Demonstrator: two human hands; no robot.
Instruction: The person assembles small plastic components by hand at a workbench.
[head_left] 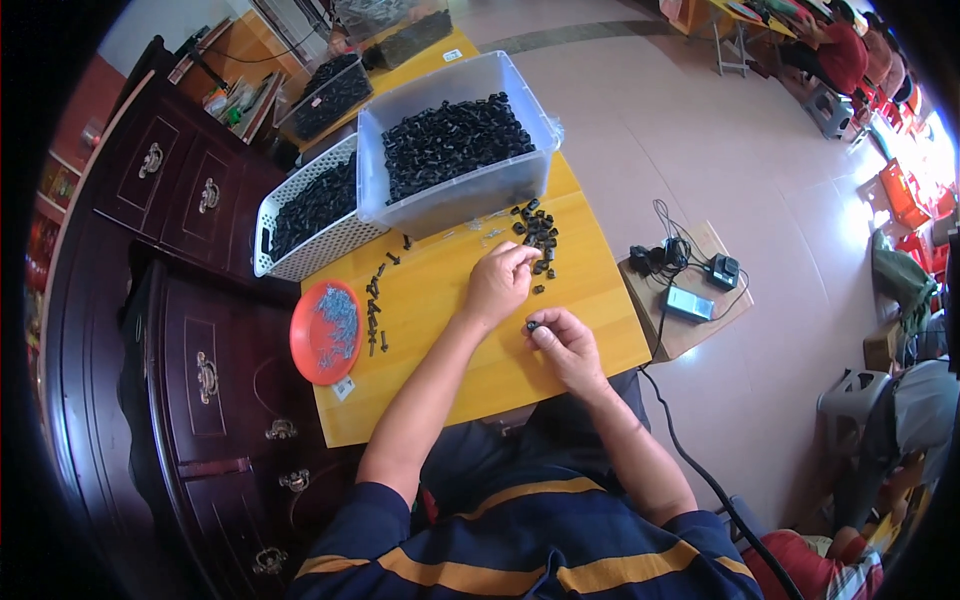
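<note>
My right hand [568, 352] is closed near the front of the yellow table, pinching a small black plastic part [533, 326] between thumb and fingertips. Farther up, my left hand [500, 285] reaches to a loose heap of small black parts [541, 228]; its fingers are drawn together at the heap's edge, and whatever they grip is hidden. To the left, several thin black pieces [373, 318] lie in a rough line. Beside them stands an orange-red plate [304, 345] with many small silvery screws or pins [338, 318] in it.
A clear plastic bin [470, 188] and a white perforated basket [318, 262], both full of black parts, occupy the table's [440, 385] far side. Dark wooden cabinets [180, 350] border the left. Right of the table, a low stand [690, 345] carries devices and cables. Other people sit farther off.
</note>
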